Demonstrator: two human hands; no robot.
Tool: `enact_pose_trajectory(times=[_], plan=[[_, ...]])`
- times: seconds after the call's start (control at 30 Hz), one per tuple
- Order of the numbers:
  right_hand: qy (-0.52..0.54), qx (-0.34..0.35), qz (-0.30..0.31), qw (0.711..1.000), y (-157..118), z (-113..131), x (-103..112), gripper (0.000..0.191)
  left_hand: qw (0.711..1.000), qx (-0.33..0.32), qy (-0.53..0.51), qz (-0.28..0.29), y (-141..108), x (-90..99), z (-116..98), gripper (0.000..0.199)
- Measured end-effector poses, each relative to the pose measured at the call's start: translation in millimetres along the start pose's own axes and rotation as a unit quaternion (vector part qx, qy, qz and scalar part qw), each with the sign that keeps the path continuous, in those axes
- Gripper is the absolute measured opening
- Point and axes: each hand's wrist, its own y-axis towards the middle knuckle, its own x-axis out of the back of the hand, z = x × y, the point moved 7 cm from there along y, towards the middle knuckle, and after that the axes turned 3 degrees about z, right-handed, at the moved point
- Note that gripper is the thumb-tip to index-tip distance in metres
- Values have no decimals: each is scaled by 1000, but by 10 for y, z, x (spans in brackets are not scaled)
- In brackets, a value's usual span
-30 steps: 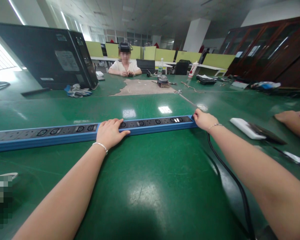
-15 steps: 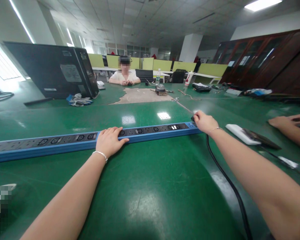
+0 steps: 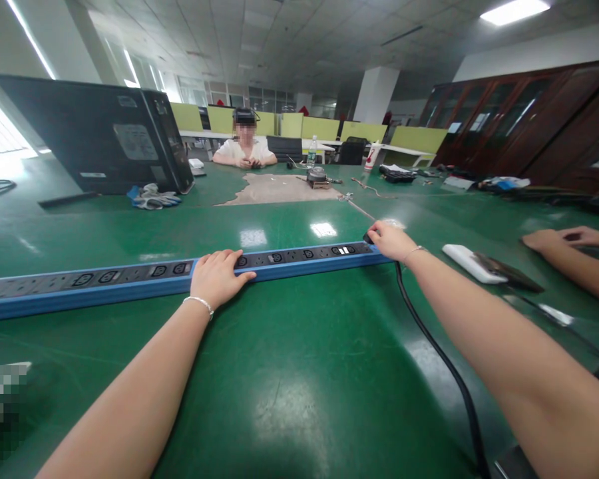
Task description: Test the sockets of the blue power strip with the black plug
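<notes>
A long blue power strip (image 3: 279, 273) with a black socket face lies across the green table. My left hand (image 3: 217, 278) grips it near the middle, fingers over its top and thumb along the near side. At the strip's right end my right hand (image 3: 390, 239) is closed round a black plug (image 3: 368, 237), which is mostly hidden by the fingers. From under that hand a thick black cable (image 3: 436, 349) curves down towards me. Whether the plug sits in a socket I cannot tell.
A black computer case (image 3: 100, 140) and gloves (image 3: 152, 197) are at the back left. Another person (image 3: 244, 150) sits across the table. To the right are a white box-like device (image 3: 472, 263), a dark flat item (image 3: 512, 271) and a co-worker's hands (image 3: 554, 241).
My right hand with the plug has shifted slightly left over the strip's right end. The left hand keeps its place on the strip. The whole view has shifted a little.
</notes>
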Motion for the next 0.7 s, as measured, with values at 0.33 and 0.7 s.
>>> enact_pose_trajectory(times=[0.33, 0.7], plan=[[-48, -24, 18, 998, 20, 37, -138, 33, 1000, -4, 2, -7, 6, -8, -3, 64], [-65, -32, 43, 996, 55, 11, -185, 34, 1000, 1, -2, 0, 15, -23, 12, 64]])
